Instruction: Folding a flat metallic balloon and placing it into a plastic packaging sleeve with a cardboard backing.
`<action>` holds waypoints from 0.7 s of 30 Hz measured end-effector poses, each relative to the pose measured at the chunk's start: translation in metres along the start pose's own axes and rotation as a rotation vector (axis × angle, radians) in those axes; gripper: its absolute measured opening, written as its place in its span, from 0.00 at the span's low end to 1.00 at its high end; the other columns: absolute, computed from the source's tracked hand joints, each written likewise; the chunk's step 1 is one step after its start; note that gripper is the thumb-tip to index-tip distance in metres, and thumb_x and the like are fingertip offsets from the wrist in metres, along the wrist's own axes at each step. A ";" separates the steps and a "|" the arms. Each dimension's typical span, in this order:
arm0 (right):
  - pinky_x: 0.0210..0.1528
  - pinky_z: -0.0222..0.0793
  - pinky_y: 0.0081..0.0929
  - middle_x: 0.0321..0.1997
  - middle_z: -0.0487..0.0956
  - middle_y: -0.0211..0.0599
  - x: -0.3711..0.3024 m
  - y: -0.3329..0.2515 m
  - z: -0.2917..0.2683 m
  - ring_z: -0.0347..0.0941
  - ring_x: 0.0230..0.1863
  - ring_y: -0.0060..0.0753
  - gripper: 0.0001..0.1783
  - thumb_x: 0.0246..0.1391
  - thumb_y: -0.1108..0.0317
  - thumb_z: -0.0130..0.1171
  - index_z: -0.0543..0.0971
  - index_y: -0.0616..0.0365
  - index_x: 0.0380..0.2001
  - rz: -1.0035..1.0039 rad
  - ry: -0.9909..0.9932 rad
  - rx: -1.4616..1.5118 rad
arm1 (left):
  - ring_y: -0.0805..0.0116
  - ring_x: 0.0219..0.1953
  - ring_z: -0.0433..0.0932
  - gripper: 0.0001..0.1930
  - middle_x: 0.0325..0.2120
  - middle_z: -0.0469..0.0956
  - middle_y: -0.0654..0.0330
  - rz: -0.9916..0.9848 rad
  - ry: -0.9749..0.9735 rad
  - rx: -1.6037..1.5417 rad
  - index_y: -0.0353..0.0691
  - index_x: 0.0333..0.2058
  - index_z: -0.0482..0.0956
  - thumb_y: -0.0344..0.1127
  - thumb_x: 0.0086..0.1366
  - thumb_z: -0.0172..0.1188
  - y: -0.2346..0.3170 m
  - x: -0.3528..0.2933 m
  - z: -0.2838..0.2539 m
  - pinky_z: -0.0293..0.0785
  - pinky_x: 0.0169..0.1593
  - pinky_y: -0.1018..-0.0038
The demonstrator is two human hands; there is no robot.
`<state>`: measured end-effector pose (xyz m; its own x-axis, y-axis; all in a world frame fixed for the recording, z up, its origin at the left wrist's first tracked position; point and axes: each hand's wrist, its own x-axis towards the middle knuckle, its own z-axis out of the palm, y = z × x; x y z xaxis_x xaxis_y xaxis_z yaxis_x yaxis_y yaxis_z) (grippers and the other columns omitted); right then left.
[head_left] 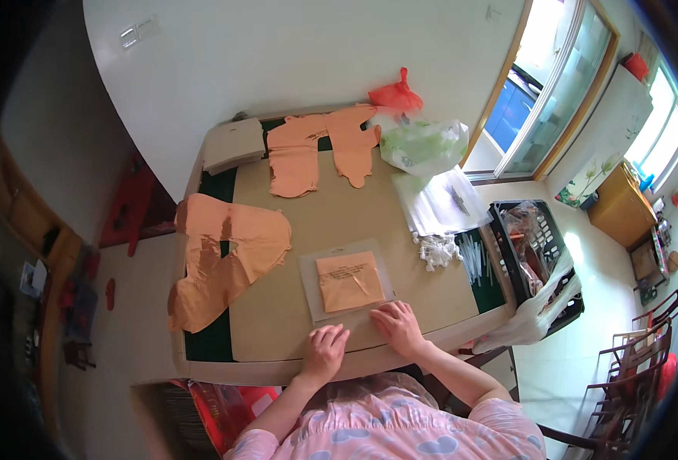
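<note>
Near the front edge of the table (262, 372), a clear plastic bag (309, 282) lies flat with a folded orange foil balloon (350, 293) inside it. Short lines of dark print run across the upper part of this packet, too small to read. At the bag's lower right corner, the fingers of the right hand (400, 330) are bent and close together, tips down by the plastic's edge; whether they pinch it I cannot tell. Just below the bag's lower left, the left hand (325, 354) has its fingers loosely curled, with little room between thumb and fingertips; I cannot tell whether they hold anything.

Left of the bag lies a flat, unfolded foil balloon (235, 218). More orange foil (294, 165) spreads at the far side, beside a beige stack (233, 146). On the right are clear plastic sleeves (439, 207), small white pieces (436, 251) and thin clear straws (473, 259).
</note>
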<state>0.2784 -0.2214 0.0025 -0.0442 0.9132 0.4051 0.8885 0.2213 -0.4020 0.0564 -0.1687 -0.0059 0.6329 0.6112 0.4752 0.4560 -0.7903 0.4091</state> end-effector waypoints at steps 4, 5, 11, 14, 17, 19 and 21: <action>0.54 0.61 0.40 0.46 0.77 0.33 -0.002 0.000 -0.018 0.70 0.49 0.38 0.19 0.47 0.71 0.59 0.79 0.51 0.46 -0.028 0.014 -0.073 | 0.64 0.50 0.72 0.13 0.44 0.77 0.62 0.019 -0.048 0.036 0.43 0.43 0.79 0.31 0.57 0.60 -0.002 -0.005 0.000 0.64 0.56 0.63; 0.54 0.61 0.40 0.46 0.77 0.33 -0.002 0.001 -0.018 0.70 0.49 0.38 0.19 0.47 0.71 0.59 0.79 0.51 0.46 -0.022 0.015 -0.073 | 0.64 0.51 0.72 0.14 0.44 0.77 0.61 0.020 -0.056 0.043 0.43 0.44 0.79 0.31 0.57 0.60 -0.003 -0.005 0.000 0.64 0.57 0.63; 0.56 0.58 0.39 0.47 0.75 0.34 -0.002 0.012 -0.015 0.69 0.51 0.38 0.20 0.47 0.71 0.59 0.79 0.51 0.46 0.111 0.136 -0.202 | 0.64 0.53 0.72 0.14 0.46 0.77 0.62 0.043 -0.085 0.057 0.44 0.44 0.79 0.32 0.57 0.60 -0.008 -0.006 -0.003 0.63 0.58 0.62; 0.53 0.59 0.40 0.43 0.76 0.34 -0.006 0.030 -0.026 0.70 0.49 0.38 0.16 0.46 0.72 0.60 0.79 0.52 0.41 0.159 0.171 -0.115 | 0.64 0.52 0.72 0.14 0.45 0.77 0.62 0.019 -0.103 0.046 0.44 0.43 0.79 0.31 0.57 0.61 -0.010 -0.011 -0.013 0.63 0.58 0.62; 0.43 0.65 0.39 0.34 0.76 0.36 -0.018 0.088 -0.035 0.73 0.40 0.40 0.09 0.46 0.72 0.61 0.78 0.54 0.34 0.441 0.370 -0.197 | 0.61 0.49 0.74 0.12 0.42 0.77 0.60 0.006 -0.067 -0.075 0.42 0.40 0.80 0.26 0.55 0.61 -0.016 -0.013 -0.015 0.68 0.54 0.62; 0.39 0.67 0.38 0.32 0.76 0.37 -0.031 0.129 -0.054 0.73 0.37 0.40 0.06 0.48 0.71 0.61 0.77 0.55 0.32 0.650 0.476 -0.230 | 0.61 0.49 0.74 0.12 0.41 0.77 0.59 -0.017 -0.007 -0.094 0.41 0.40 0.80 0.25 0.55 0.61 -0.015 -0.005 -0.014 0.69 0.54 0.62; 0.39 0.66 0.39 0.33 0.75 0.35 -0.045 0.152 -0.073 0.73 0.38 0.40 0.07 0.49 0.68 0.62 0.76 0.54 0.32 0.813 0.454 -0.300 | 0.58 0.51 0.73 0.14 0.44 0.76 0.57 -0.079 0.056 -0.103 0.40 0.41 0.79 0.24 0.54 0.61 -0.016 0.009 -0.016 0.67 0.56 0.60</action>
<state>0.4492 -0.2537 -0.0168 0.7577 0.5160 0.3995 0.6519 -0.5714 -0.4985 0.0451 -0.1504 0.0041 0.5606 0.6751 0.4796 0.4344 -0.7328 0.5238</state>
